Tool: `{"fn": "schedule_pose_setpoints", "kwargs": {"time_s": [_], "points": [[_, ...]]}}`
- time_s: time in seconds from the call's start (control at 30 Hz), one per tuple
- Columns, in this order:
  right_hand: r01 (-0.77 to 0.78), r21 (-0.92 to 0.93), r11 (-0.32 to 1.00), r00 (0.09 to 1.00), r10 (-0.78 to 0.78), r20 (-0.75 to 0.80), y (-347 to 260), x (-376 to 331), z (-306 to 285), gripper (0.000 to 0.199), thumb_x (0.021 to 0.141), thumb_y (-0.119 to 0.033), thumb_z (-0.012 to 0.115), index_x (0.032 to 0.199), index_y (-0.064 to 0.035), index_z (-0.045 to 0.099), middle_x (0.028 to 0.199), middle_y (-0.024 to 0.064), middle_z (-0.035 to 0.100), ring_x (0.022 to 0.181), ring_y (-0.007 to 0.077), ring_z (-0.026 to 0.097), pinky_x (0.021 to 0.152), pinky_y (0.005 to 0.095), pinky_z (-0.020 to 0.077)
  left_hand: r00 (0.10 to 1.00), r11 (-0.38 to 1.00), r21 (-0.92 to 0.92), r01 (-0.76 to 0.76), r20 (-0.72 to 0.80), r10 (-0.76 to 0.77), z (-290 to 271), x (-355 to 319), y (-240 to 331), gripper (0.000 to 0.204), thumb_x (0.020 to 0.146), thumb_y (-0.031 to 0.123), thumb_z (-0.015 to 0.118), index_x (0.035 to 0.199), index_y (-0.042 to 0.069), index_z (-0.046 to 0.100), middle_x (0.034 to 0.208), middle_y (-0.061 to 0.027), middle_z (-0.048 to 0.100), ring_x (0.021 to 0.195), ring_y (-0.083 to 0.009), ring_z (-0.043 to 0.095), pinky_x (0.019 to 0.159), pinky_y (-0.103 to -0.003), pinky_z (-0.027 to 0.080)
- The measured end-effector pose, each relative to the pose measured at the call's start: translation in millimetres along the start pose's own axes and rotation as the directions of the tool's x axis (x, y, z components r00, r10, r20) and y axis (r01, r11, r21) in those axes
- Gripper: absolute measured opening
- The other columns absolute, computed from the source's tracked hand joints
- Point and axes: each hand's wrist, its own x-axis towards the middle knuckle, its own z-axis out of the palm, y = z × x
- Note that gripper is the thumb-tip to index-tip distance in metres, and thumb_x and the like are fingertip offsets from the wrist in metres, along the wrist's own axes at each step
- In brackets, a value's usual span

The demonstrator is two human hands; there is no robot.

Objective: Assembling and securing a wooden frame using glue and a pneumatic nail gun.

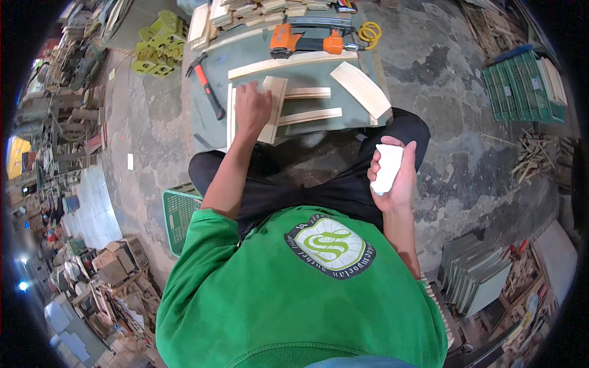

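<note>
My left hand [251, 107] presses down on a flat pale wooden piece [274, 92] lying on the low grey-green work board [307, 73]. Two thin wooden slats [310, 115] stick out to the right of that piece, and a long slat [291, 63] lies across above it. My right hand [396, 175] is held over my right knee and grips a small white bottle [386, 167]. A wider wooden board [361, 89] rests at the right edge of the work board.
An orange nail gun [307, 42] with a yellow coiled hose [370, 32] lies at the back of the board, next to stacked wood pieces [245, 15]. A red-handled hammer [205, 86] lies left. Green crates [521, 86] stand right, framed panels [475, 273] lower right, a green basket [178, 214] under me.
</note>
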Motion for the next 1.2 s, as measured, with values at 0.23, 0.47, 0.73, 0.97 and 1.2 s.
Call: {"fn": "schedule_pose_setpoints", "kwargs": {"time_s": [0.23, 0.47, 0.73, 0.97, 1.2], "points": [[0.1, -0.171, 0.98, 0.989, -0.117, -0.09, -19.4, 4.9, -26.8, 0.04, 0.102, -0.044, 0.051, 0.107, -0.0054, 0.057, 0.073, 0.009, 0.063, 0.053, 0.0141, 0.06, 0.045, 0.0266, 0.0501, 0.67, 0.69, -0.172, -0.703, 0.167, 0.724, 28.4, 27.7, 131.9, 0.05, 0.078, 0.016, 0.069, 0.127, 0.011, 0.056, 0.122, -0.0082, 0.057, 0.118, -0.0268, 0.055, 0.095, -0.05, 0.043], [0.165, -0.052, 0.985, 0.978, -0.17, -0.12, -32.7, -1.0, -43.2, 0.032, 0.101, -0.038, 0.056, 0.101, -0.006, 0.058, 0.075, 0.0094, 0.064, 0.055, 0.0153, 0.062, 0.046, 0.0285, 0.0521, 0.357, 0.496, -0.08, -0.865, 0.597, 0.719, 40.2, 63.5, 201.2, 0.054, 0.077, 0.019, 0.071, 0.128, 0.012, 0.055, 0.125, -0.0046, 0.057, 0.121, -0.0227, 0.052, 0.094, -0.047, 0.042], [-0.071, 0.593, 0.802, 0.951, -0.125, 0.284, -20.1, 24.5, -37.4, 0.029, 0.105, -0.035, 0.046, 0.106, -0.0124, 0.064, 0.084, 0.0021, 0.066, 0.083, 0.0176, 0.067, 0.097, 0.0491, 0.0462, 0.594, 0.427, -0.753, -0.501, 0.059, 0.802, -72.1, -11.9, 190.0, 0.068, 0.066, -0.003, 0.082, 0.126, 0.007, 0.051, 0.136, -0.019, 0.048, 0.109, -0.0358, 0.063, 0.091, -0.041, 0.056], [0.191, 0.18, 0.965, 0.959, -0.223, 0.178, -20.1, 33.0, 3.2, 0.021, 0.099, -0.029, 0.06, 0.107, -0.0107, 0.056, 0.087, 0.0107, 0.067, 0.076, 0.0171, 0.067, 0.062, 0.0287, 0.0535, 0.724, 0.316, -0.928, 0.198, 0.356, 0.591, -78.0, -96.0, 151.2, 0.07, 0.077, -0.005, 0.072, 0.14, 0.007, 0.045, 0.142, -0.0151, 0.045, 0.118, -0.0315, 0.059, 0.1, -0.039, 0.048], [0.369, -0.203, 0.907, 0.915, -0.317, 0.25, 2.4, 14.2, 29.5, 0.022, 0.098, -0.021, 0.064, 0.11, -0.0035, 0.059, 0.094, 0.0087, 0.069, 0.083, 0.0163, 0.069, 0.074, 0.0276, 0.0559, 0.587, -0.366, -0.459, 0.809, 0.66, 0.47, -92.3, -104.3, 161.4, 0.058, 0.105, 0.046, 0.033, 0.153, 0.013, 0.031, 0.145, -0.0116, 0.048, 0.135, -0.0246, 0.047, 0.115, -0.045, 0.033]]}}
